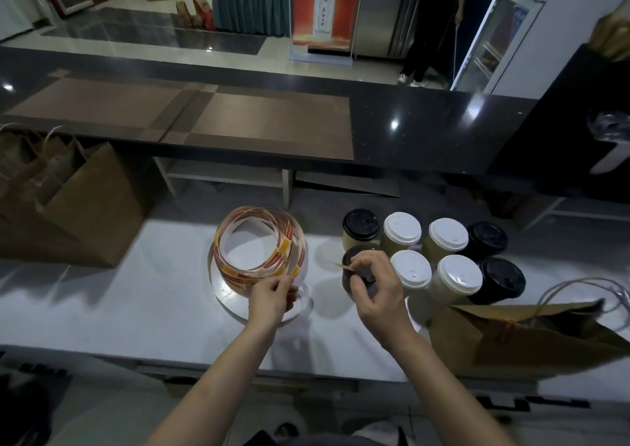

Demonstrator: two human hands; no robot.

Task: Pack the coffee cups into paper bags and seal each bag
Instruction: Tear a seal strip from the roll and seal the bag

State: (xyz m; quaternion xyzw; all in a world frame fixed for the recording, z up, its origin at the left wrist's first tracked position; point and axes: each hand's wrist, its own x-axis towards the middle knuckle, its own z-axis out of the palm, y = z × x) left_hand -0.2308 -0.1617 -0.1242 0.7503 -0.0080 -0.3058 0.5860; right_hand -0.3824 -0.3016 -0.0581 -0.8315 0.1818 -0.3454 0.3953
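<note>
Several lidded coffee cups [443, 265] stand in two rows on the white counter [136, 302], some with white lids, some with black. A loose roll of orange and red sticker strip [260, 244] lies left of them. My left hand [272, 294] pinches the strip's lower edge. My right hand [373, 283] pinches a small sticker [342, 266] just above the near-left black-lidded cup [354, 275]. A brown paper bag [531, 336] lies folded at the right, with a sticker on its top fold.
More brown paper bags [78, 200] with twine handles stand at the left edge of the counter. A dark raised counter [426, 132] with brown placemats runs behind. A person stands beyond it near a fridge.
</note>
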